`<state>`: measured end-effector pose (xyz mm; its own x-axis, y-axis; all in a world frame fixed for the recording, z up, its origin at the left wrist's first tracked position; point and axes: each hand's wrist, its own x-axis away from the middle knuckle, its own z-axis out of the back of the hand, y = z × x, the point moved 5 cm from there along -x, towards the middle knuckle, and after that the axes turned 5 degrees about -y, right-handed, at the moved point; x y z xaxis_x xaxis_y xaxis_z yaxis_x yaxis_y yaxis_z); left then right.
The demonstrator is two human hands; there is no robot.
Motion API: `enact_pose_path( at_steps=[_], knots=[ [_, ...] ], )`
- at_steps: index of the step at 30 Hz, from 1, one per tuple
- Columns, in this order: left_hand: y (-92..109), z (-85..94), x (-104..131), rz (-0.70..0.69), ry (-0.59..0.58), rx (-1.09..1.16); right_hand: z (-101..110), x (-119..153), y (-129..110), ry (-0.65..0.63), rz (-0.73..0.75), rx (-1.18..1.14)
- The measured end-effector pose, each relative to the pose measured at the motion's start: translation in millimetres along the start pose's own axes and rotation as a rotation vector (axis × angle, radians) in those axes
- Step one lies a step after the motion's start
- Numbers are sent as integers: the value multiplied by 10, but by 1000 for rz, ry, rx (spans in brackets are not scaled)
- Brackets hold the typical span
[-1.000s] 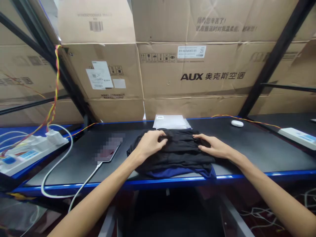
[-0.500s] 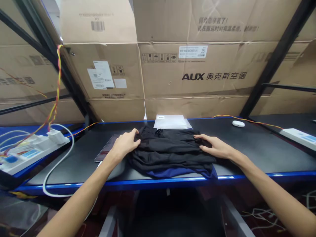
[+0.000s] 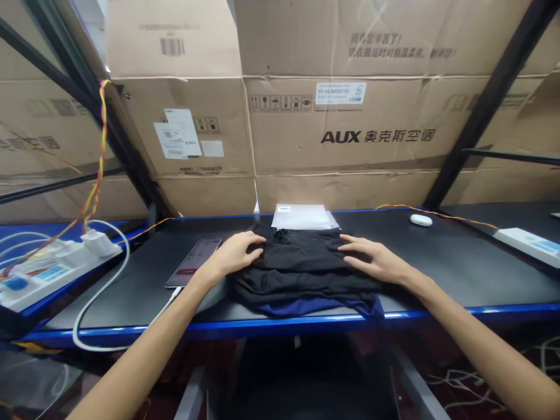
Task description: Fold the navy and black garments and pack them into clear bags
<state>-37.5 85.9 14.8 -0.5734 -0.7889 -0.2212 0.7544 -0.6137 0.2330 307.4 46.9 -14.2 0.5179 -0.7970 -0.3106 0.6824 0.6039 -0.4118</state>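
Bright, fairly even light across cardboard panels (image 3: 297, 157); upper print (image 3: 402, 52) soft. Glints along table's blue edge (image 3: 280, 328); space beneath (image 3: 301, 379) dim. Black garment's (image 3: 301, 256) folds low-contrast. Black posts (image 3: 485, 116) splay outward, wide-angle distortion.

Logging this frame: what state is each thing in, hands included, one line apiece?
Black cloth: lying on the table, creased
Blue fabric: showing at the black cloth's near edge
Left hand: at the cloth's left side, thumb and fingers parted
Right hand: at its right side, fingers spread
Phone: face up, cable connected
White packet: lying flat behind the cloth
Small white case: looks closed
Left power strip: plugs inserted
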Motion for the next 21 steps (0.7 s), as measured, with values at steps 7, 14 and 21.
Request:
enact_pose_path(
  at_steps=[7,14,21],
  knots=[
    [2,56,-8,-13,74,73,-28,-33,-56,71,128,81],
    [228,313,194,-50,147,269,182,91,-241,284,147,-60],
    [518,289,586,-168,-96,159,155,384,-469,237,87,-75]
  ],
)
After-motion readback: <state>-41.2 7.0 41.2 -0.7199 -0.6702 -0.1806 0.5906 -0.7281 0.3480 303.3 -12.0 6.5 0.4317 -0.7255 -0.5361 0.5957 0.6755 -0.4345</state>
